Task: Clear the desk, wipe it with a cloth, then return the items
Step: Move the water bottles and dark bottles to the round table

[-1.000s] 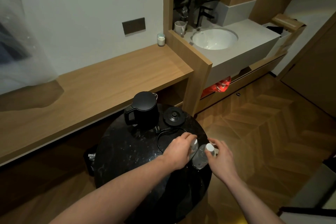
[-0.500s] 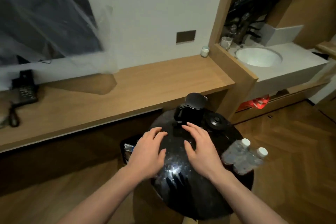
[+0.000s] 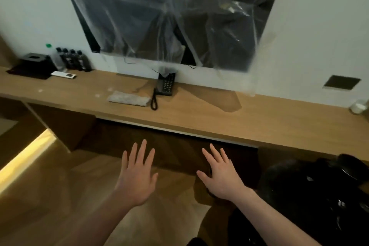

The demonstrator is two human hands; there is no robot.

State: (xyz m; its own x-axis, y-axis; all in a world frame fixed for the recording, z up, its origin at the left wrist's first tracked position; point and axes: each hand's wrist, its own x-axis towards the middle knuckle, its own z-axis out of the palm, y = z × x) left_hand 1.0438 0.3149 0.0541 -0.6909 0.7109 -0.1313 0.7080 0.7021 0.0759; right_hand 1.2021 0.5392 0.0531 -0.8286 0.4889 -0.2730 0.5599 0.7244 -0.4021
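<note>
We note both hands empty: left hand (image 3: 135, 181) and right hand (image 3: 221, 179) hover below desk (image 3: 199, 114) edge, fingers (image 3: 142, 152) spread straight, touching nothing. Cloth (image 3: 128, 98) lies folded on desk, just left of phone (image 3: 165, 86). Tissue box (image 3: 35, 62), dark bottles (image 3: 72, 60), remote (image 3: 63, 75) remain far left; small cup (image 3: 358, 107) far right. We judge clearing incomplete. Advise: lift phone with cord gathered, move far-left items, then take cloth by long edge and wipe in overlapping passes.
</note>
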